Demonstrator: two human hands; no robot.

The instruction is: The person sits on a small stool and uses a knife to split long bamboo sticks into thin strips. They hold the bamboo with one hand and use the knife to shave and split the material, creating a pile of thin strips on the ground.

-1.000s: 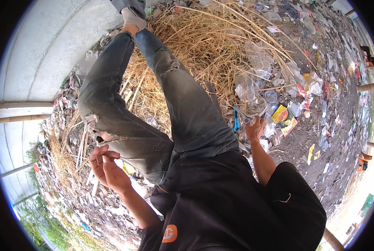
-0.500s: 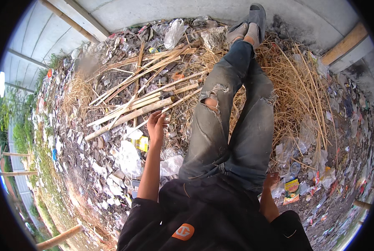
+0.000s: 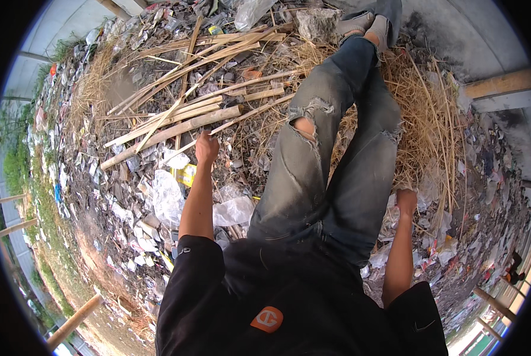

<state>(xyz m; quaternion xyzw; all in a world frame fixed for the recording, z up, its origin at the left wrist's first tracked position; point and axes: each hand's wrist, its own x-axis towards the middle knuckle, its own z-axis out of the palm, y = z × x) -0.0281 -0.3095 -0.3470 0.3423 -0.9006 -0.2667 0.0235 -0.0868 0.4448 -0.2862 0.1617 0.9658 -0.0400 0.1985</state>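
My left hand (image 3: 206, 148) is curled closed on a thin bamboo strip (image 3: 250, 113), which shows on both sides of the fist. Just beyond it lies a thicker bamboo pole (image 3: 176, 134), part of a loose pile of split bamboo strips (image 3: 176, 76). To the right of my legs, my right hand (image 3: 406, 200) is a closed fist near the edge of the dry straw (image 3: 424, 127); whatever may be inside it is hidden. My legs (image 3: 330, 136), in worn, torn trousers, stretch forward between the two hands.
Plastic scraps and litter cover the ground, with a clear plastic bag (image 3: 168, 196) and a yellow packet (image 3: 185, 175) near my left arm. A stone block (image 3: 317, 25) lies by my feet. A grey wall (image 3: 455, 35) and a wooden beam (image 3: 503, 85) stand ahead.
My left hand has gone from loosely open to closed on the strip. The right hand has moved forward from beside my hip and now shows as a fist. The view has shifted.
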